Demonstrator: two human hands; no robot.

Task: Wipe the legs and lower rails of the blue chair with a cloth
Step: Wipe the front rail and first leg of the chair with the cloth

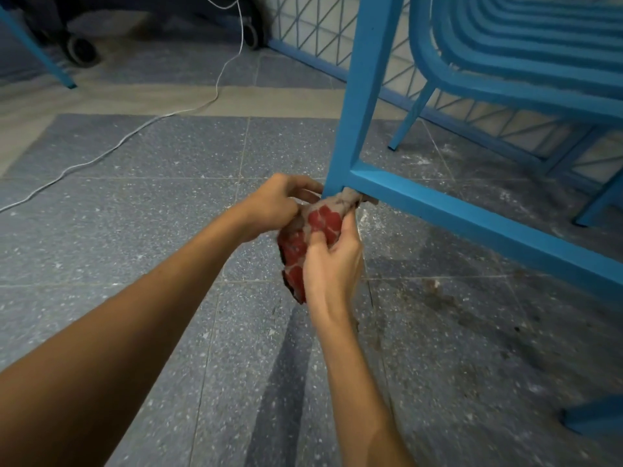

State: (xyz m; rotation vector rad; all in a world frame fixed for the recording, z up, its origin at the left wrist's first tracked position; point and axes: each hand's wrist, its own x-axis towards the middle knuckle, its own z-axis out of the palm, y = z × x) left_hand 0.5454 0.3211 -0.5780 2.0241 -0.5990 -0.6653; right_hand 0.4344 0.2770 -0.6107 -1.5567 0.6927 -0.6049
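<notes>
The blue chair's front leg (pixel 362 96) rises at upper centre, and its lower rail (pixel 472 220) runs from the leg's foot toward the right. A red and grey cloth (pixel 303 237) is bunched at the foot of that leg, its top end tucked under the joint of leg and rail. My left hand (pixel 276 207) grips the cloth's upper left part right beside the leg. My right hand (pixel 332 261) holds the cloth from below, thumb across the red patch. The chair's slatted seat (pixel 526 45) fills the upper right.
Speckled grey floor tiles (pixel 168 230) lie all around, dusty and stained under the rail. A white cable (pixel 215 92) snakes across the floor at the left. A wheeled black object (pixel 81 50) stands at the back left. A blue lattice panel (pixel 313 32) lines the wall.
</notes>
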